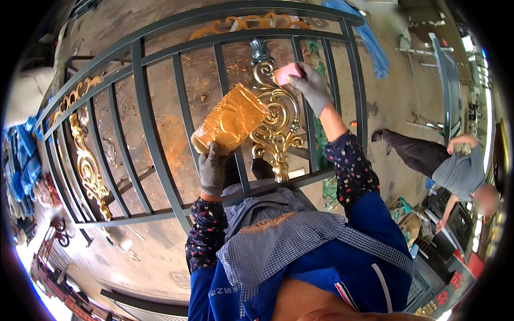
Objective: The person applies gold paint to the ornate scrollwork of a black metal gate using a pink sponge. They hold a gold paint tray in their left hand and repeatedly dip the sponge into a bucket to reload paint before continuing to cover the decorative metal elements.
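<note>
My left hand (pixel 212 168), in a grey glove, is closed on the near end of a shallow tray-like container (pixel 230 119), its inside coated in shiny gold paint. In my gloved right hand (pixel 312 88) a pink sponge block (pixel 287 74) is pinched, close against the upper scroll of a gold ornament (pixel 278 101). This ornament stands between bars of a dark grey metal railing (pixel 140 80), under a small dark fluted piece (pixel 259 51). Part of the ornament's left side is hidden by the container.
A second gold ornament (pixel 88 166) sits in the railing's left section, with gold scrollwork (pixel 257 22) along the top. Blue sheeting (pixel 369 37) lies at the upper right. Another person (pixel 455 166) in grey is at the right, beside dark metal panels (pixel 452 219). A wheeled cart (pixel 51 257) stands at lower left.
</note>
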A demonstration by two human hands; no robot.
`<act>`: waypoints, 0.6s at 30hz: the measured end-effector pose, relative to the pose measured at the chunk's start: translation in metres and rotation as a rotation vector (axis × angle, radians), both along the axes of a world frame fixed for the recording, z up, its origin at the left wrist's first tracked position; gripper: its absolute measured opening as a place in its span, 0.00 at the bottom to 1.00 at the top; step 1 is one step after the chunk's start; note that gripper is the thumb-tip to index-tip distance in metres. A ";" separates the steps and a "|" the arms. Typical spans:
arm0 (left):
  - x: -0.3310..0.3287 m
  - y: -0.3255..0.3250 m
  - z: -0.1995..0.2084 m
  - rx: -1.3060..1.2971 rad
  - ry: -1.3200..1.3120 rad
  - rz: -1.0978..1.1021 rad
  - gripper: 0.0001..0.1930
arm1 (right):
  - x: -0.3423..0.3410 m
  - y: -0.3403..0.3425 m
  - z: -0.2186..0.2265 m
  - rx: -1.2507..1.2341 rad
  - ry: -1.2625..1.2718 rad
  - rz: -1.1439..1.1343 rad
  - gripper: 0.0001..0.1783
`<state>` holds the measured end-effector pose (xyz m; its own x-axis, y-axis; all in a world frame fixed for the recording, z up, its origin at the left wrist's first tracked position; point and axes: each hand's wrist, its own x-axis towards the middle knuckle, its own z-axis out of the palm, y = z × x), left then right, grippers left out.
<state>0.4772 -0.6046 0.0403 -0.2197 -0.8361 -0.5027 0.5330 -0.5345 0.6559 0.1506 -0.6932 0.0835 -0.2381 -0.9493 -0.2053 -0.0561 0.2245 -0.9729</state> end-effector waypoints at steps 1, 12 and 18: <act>0.004 -0.008 0.000 0.008 -0.016 -0.006 0.25 | -0.002 -0.011 -0.007 0.097 -0.189 -0.037 0.19; 0.043 -0.026 -0.086 -0.322 -0.554 -0.304 0.25 | -0.029 0.001 -0.071 -0.105 -0.413 0.075 0.10; 0.012 -0.046 -0.049 -0.258 -0.363 -0.358 0.28 | -0.019 0.025 -0.015 0.192 -0.836 -0.380 0.28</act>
<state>0.4893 -0.6510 -0.0088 -0.3628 -0.8472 -0.3882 0.0641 -0.4383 0.8965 0.1318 -0.6679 0.0683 -0.2292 -0.7703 -0.5951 0.7546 0.2456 -0.6085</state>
